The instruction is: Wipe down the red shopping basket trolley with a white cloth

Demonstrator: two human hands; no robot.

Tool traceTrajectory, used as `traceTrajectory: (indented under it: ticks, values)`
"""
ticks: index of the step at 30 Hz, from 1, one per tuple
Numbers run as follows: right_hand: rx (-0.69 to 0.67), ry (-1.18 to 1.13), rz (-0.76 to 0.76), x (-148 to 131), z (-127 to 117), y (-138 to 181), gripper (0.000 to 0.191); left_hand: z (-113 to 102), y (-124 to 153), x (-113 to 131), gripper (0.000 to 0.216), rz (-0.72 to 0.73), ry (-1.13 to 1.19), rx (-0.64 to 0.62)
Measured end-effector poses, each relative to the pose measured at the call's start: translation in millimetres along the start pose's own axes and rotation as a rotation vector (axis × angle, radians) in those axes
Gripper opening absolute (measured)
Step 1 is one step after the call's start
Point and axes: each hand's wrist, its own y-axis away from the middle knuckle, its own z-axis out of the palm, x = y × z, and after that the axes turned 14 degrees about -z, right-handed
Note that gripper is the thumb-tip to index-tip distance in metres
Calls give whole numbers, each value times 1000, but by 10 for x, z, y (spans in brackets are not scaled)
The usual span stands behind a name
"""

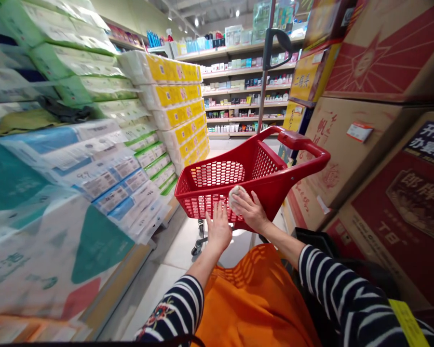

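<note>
A red plastic shopping cart (pixel 275 193) with perforated basket walls stands in front of me, its handle toward the right. My right hand (pixel 251 209) presses a whitish cloth (pixel 235 197) against the near side of the basket. Beside it, to the left, my left hand (pixel 219 226) rests with its fingers stretched out at the same perforated wall, holding nothing. Whether its fingertips touch the plastic, I cannot tell. Under the basket a caster wheel (pixel 196 249) shows on the left; the rest of the frame is mostly hidden.
Stacked tissue packs (pixel 123 176) line the left, with yellow-and-white paper packs (pixel 181 91) farther back. Large cardboard boxes (pixel 332 140) rise close on the right. A thin pole with a grey handle (pixel 265 67) stands behind the cart, before shelves of small goods (pixel 246 89).
</note>
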Motion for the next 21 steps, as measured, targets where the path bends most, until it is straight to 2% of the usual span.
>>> traceTrajectory:
  ticks: [3,7,10,13,15,18,21]
  values:
    - [-59,18,64,52,-2,29,33,-18,-16,103,72,36,12,0]
    - [-200,32,108,-71,257,393,39,39,66,130,71,123,-9,-35]
    - [-316,23,111,-208,398,667,39,94,161,125,65,159,-52,-108]
    - [-385,11,105,-263,335,762,36,122,222,164,60,192,-72,-171]
    - [-329,30,109,-216,186,696,35,116,216,218,61,201,-65,-173]
    - [-174,101,151,-56,-60,504,31,78,146,316,67,168,-48,-135]
    - [-148,132,178,75,-142,455,30,51,88,402,69,151,-50,-114]
